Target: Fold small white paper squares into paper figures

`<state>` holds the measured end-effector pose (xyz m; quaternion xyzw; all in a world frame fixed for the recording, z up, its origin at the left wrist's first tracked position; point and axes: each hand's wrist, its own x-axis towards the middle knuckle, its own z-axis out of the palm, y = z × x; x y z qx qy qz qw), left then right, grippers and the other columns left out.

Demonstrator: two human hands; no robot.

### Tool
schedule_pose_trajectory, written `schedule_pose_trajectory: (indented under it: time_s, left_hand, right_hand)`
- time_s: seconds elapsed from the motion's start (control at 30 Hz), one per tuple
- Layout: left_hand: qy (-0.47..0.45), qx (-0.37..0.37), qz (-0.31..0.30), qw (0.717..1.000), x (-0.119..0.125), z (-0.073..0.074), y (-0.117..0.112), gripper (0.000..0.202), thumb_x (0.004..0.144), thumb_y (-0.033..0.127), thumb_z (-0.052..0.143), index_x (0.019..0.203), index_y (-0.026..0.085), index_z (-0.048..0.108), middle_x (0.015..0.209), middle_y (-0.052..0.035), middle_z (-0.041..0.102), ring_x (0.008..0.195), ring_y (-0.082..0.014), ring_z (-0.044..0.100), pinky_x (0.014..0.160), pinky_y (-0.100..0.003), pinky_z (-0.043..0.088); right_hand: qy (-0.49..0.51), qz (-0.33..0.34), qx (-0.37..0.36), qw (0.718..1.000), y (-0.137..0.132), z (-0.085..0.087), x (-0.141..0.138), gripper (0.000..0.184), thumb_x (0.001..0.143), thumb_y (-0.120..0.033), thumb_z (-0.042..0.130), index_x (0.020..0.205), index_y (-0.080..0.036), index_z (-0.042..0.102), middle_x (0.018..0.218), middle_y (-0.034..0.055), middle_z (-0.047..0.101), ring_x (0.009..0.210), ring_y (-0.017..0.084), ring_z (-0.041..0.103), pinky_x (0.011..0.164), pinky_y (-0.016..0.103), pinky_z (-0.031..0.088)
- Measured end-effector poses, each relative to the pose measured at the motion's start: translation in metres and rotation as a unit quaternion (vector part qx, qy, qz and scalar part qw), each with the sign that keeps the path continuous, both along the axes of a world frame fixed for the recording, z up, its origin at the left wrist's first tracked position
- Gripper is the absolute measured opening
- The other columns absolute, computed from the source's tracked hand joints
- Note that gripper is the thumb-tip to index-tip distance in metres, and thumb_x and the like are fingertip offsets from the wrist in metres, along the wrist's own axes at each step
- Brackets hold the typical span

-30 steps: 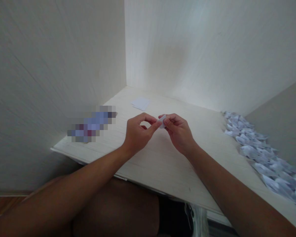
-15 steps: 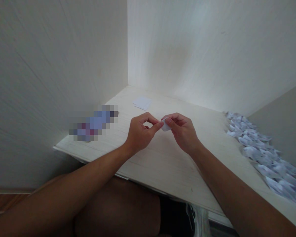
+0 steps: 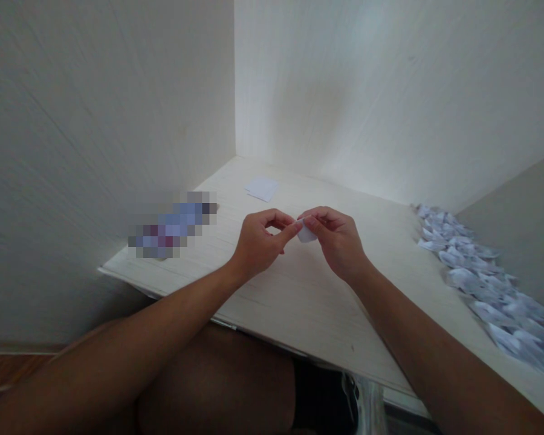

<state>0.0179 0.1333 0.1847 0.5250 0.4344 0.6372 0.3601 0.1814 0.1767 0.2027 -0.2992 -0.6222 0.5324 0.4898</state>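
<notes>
Both hands meet above the middle of the worktop (image 3: 299, 308) and share a small white paper piece (image 3: 307, 233), which hangs clear of the surface between them. The left hand (image 3: 257, 243) pinches its left edge between thumb and forefinger, with the other fingers curled. The right hand (image 3: 339, 241) pinches the opposite side, fingertips pressed together on it.

This looks like a fold being creased. It should go best with the edges lined up first, then firm, even pressure run along the crease, since so small a scrap can easily skew.

The paper is thin and matt, its lower outline rounded. The worktop is smooth, pale wood-grain laminate. At 12 o'clock from the hands lie flat white paper squares (image 3: 262, 188). From 3 to 4 o'clock runs a long drift of folded, pointed white pieces (image 3: 480, 284).
</notes>
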Motion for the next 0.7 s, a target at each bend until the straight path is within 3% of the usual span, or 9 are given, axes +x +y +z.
schedule_pose_trajectory:
  time_s: [0.2, 0.7]
  left_hand:
    - [0.033, 0.000, 0.000, 0.999, -0.0002, -0.0028, 0.0005, 0.024, 0.079, 0.040, 0.086, 0.083, 0.017, 0.080, 0.077, -0.0054, 0.079, 0.045, -0.0098, 0.060, 0.037, -0.020, 0.049]
    - [0.136, 0.040, 0.013, 0.990, -0.0011, -0.0060, 0.0025, 0.024, 0.089, 0.038, 0.074, 0.075, 0.018, 0.073, 0.073, -0.0033, 0.074, 0.052, -0.0112, 0.059, 0.049, -0.023, 0.053]
  right_hand:
    - [0.010, -0.009, 0.002, 1.000, -0.0009, -0.0027, -0.0016, 0.018, 0.080, -0.039, 0.087, 0.078, -0.023, 0.078, 0.076, 0.0006, 0.073, 0.070, 0.015, 0.060, 0.068, 0.031, 0.048]
    - [0.025, -0.033, -0.020, 0.999, -0.0056, -0.0020, -0.0060, 0.017, 0.078, -0.037, 0.088, 0.077, -0.024, 0.078, 0.078, 0.0006, 0.074, 0.071, 0.015, 0.061, 0.068, 0.032, 0.049]
